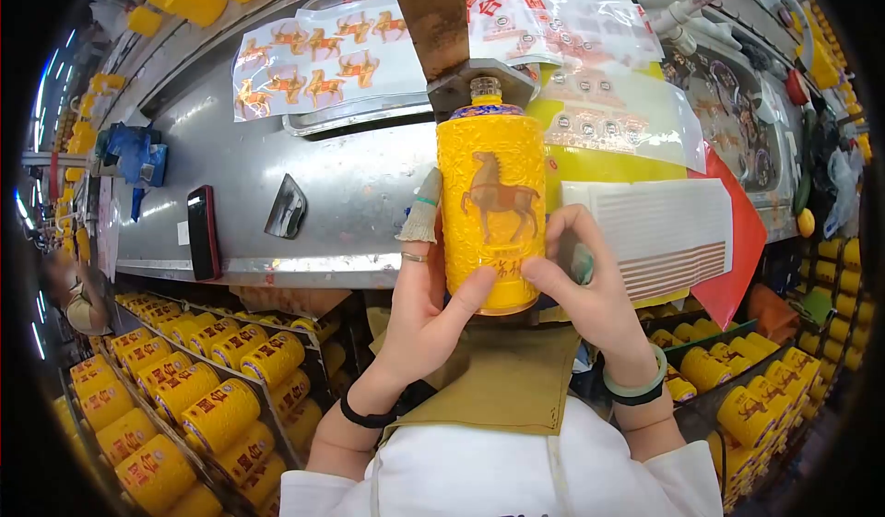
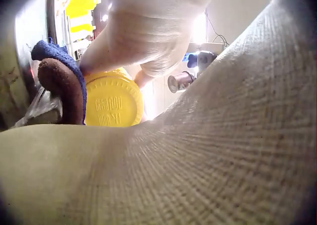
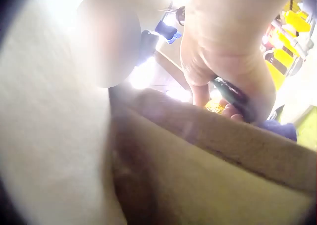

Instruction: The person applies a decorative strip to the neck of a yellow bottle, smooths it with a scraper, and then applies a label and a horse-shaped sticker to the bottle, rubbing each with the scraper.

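A yellow embossed bottle with a clear neck lies over the bench edge, its neck at a metal bracket. Its front bears a brown horse decal and a line of characters low down. My left hand grips the bottle's left side, thumb on the front near the base; a cloth sleeve covers one finger. From the right my right hand holds it, thumb at the characters, a small greenish item tucked in the palm. The left wrist view shows the bottle's embossed base.
Horse decal sheets lie on a metal tray at the back. Striped white sheets sit to the right over a red sheet. A phone and a small dark piece lie left. Racks of yellow bottles stand below.
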A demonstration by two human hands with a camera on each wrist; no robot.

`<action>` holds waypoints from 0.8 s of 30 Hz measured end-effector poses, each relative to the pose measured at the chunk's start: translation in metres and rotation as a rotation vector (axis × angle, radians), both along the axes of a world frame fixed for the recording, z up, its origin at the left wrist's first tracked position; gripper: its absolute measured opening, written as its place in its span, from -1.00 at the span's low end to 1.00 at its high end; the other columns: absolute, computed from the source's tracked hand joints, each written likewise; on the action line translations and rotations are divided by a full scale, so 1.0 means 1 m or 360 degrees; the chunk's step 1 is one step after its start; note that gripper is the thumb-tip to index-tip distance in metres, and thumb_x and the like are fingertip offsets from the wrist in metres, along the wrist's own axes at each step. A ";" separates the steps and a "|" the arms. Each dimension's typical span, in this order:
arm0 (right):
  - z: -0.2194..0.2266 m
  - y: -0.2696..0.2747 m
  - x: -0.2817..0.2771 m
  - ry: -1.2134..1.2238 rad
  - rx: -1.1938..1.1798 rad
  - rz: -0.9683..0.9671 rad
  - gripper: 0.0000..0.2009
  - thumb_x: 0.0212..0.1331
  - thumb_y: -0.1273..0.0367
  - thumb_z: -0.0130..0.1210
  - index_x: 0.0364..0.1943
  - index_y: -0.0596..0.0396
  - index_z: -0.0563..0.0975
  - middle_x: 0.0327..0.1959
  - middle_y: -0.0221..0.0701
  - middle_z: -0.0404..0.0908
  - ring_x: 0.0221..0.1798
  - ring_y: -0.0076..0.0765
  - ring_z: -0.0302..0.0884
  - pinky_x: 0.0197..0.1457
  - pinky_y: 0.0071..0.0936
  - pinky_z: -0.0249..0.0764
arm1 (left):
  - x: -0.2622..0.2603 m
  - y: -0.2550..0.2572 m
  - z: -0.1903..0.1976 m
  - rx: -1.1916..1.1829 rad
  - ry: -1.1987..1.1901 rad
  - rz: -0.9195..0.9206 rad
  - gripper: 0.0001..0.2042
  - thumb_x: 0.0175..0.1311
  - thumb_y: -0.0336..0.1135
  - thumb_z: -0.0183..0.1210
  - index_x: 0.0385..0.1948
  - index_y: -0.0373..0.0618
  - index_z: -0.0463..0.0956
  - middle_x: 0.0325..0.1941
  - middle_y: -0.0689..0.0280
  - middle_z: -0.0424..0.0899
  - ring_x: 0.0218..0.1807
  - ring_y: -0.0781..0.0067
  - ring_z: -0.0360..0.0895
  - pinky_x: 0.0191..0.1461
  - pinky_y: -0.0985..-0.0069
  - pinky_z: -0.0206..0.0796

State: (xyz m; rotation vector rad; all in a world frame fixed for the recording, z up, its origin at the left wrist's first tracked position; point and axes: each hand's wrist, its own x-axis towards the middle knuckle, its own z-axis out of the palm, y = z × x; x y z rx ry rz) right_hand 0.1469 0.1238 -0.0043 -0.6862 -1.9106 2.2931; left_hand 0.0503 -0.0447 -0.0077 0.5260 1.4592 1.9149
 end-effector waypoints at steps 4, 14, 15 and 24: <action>-0.001 0.000 0.000 0.0017 0.0038 0.0009 -0.68 0.35 0.33 0.35 -0.09 0.08 0.39 -0.27 -0.55 0.36 -0.21 -0.63 0.30 -0.09 -0.62 0.34 | 0.000 -0.001 0.000 -0.0002 -0.0005 -0.0013 -0.20 0.46 -0.61 0.01 0.66 -0.19 -0.27 0.73 0.06 -0.11 0.71 0.15 -0.05 0.70 0.19 -0.14; 0.001 0.000 -0.001 -0.0001 0.0032 -0.0002 -0.68 0.34 0.35 0.36 -0.09 0.07 0.39 -0.27 -0.56 0.36 -0.22 -0.63 0.30 -0.10 -0.63 0.34 | -0.001 -0.002 -0.001 -0.0015 -0.0014 -0.0031 -0.19 0.45 -0.61 0.01 0.66 -0.18 -0.28 0.74 0.07 -0.12 0.72 0.17 -0.07 0.70 0.21 -0.16; 0.001 -0.001 -0.001 -0.0009 0.0014 -0.0007 -0.68 0.34 0.35 0.36 -0.09 0.06 0.39 -0.27 -0.56 0.36 -0.22 -0.63 0.30 -0.10 -0.63 0.35 | -0.001 -0.002 -0.001 -0.0016 -0.0014 -0.0030 -0.19 0.45 -0.61 0.01 0.66 -0.18 -0.28 0.74 0.07 -0.12 0.72 0.17 -0.07 0.70 0.21 -0.16; 0.003 -0.001 -0.002 -0.0017 0.0035 0.0008 -0.69 0.35 0.35 0.35 -0.09 0.07 0.38 -0.29 -0.56 0.37 -0.23 -0.64 0.30 -0.12 -0.64 0.34 | -0.001 -0.005 -0.001 -0.0057 -0.0029 -0.0022 -0.27 0.53 -0.55 -0.12 0.66 -0.19 -0.29 0.76 0.09 -0.16 0.74 0.18 -0.13 0.72 0.23 -0.26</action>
